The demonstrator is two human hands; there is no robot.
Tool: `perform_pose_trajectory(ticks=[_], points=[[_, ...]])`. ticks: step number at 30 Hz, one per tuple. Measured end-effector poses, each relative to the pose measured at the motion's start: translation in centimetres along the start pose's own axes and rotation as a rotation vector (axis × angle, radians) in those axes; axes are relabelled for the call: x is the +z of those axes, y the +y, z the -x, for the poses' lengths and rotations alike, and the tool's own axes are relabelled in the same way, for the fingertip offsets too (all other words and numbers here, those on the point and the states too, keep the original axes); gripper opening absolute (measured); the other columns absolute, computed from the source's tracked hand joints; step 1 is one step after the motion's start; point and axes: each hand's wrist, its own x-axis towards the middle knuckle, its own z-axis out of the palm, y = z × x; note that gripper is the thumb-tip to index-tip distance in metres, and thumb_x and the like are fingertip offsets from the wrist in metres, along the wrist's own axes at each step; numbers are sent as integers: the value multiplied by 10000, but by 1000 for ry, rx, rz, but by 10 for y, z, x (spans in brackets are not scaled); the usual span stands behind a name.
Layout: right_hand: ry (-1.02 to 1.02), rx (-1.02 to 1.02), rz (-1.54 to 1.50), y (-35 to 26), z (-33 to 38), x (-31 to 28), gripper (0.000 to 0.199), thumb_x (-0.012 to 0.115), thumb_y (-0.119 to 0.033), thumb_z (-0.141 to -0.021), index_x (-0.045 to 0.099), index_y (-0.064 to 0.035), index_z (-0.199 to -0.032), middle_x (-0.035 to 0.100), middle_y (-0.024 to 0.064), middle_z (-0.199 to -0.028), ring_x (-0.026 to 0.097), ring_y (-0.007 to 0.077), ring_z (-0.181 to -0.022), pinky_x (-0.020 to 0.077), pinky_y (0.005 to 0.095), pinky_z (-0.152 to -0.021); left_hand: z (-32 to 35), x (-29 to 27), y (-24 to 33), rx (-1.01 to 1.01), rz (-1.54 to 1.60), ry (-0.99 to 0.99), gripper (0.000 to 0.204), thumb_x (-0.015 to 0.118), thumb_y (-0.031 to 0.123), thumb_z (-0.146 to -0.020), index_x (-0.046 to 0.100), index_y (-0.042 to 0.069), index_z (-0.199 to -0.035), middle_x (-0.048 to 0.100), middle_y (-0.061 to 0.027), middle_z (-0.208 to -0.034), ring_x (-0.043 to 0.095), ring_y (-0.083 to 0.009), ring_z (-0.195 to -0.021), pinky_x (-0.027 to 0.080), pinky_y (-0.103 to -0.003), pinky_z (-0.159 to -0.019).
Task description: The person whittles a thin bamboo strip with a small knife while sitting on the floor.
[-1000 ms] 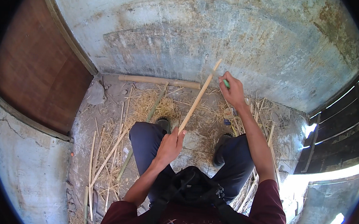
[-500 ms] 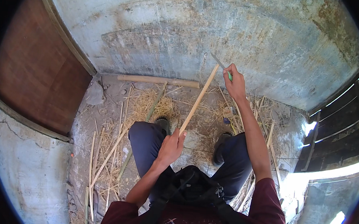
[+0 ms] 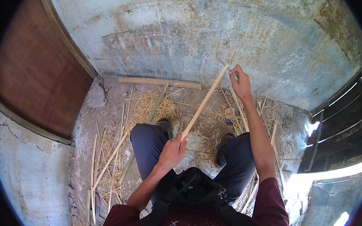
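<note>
My left hand point(image 3: 171, 151) grips the near end of a long pale bamboo strip point(image 3: 203, 102) that slants up and away to the right. My right hand point(image 3: 241, 82) is raised at the strip's far tip, fingers closed on a small green-handled tool point(image 3: 235, 77); its working end is too small to make out. Both hands are above my knees in dark blue trousers, and my shoes point(image 3: 164, 125) rest on the dirt floor.
Loose bamboo strips point(image 3: 108, 162) and shavings point(image 3: 150, 107) litter the ground on both sides. A thick bamboo pole point(image 3: 160, 82) lies along the base of the weathered wall point(image 3: 202, 35). A brown wooden panel point(image 3: 34, 79) stands at left; a dark slatted opening point(image 3: 342, 123) at right.
My right hand has moved farther up and away along the strip toward its far tip. The left hand holds its place at the near end.
</note>
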Motion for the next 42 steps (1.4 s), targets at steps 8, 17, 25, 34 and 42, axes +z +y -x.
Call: perform_pose_trajectory(ticks=[8,17,25,34,42], points=[[-228,316,108,20,19,7,267,704,-228,-960,593,-75,-1148,741,238,-874,726,465,-872,550,497,-811,-12,-19,3,-61,57,-5,415,514,364,-1162,553,-7,-980,532,-167,-633,520,-323,-531,399,-461,-551],[-751,433,-222,26,22,3,359,736,-88,-916,606,-21,-1244,779,134,-957,743,180,-739,575,346,-638,-36,-14,-22,-244,741,-294,440,411,471,-1187,414,158,-878,320,69,-683,232,-35,-532,175,-251,-458],[-1100,386,-369,-6,26,-13,333,714,-23,-920,602,-28,-1233,802,148,-1055,765,169,-866,589,318,-739,-37,-15,-19,-228,715,-294,473,379,510,-1185,396,161,-868,315,69,-656,221,-39,-485,172,-265,-426],[-502,475,-507,-8,12,-13,267,664,-58,-958,599,-46,-1216,801,123,-991,634,112,-709,453,300,-591,-38,-11,-22,-231,718,-292,485,395,531,-1177,396,163,-863,319,71,-652,226,-34,-482,170,-263,-421],[-478,480,-226,29,19,-5,307,703,-136,-897,620,-37,-1176,789,140,-931,691,164,-692,518,326,-663,-39,-8,-33,-255,710,-278,471,404,517,-1179,398,164,-867,296,79,-663,221,-33,-497,166,-258,-426]])
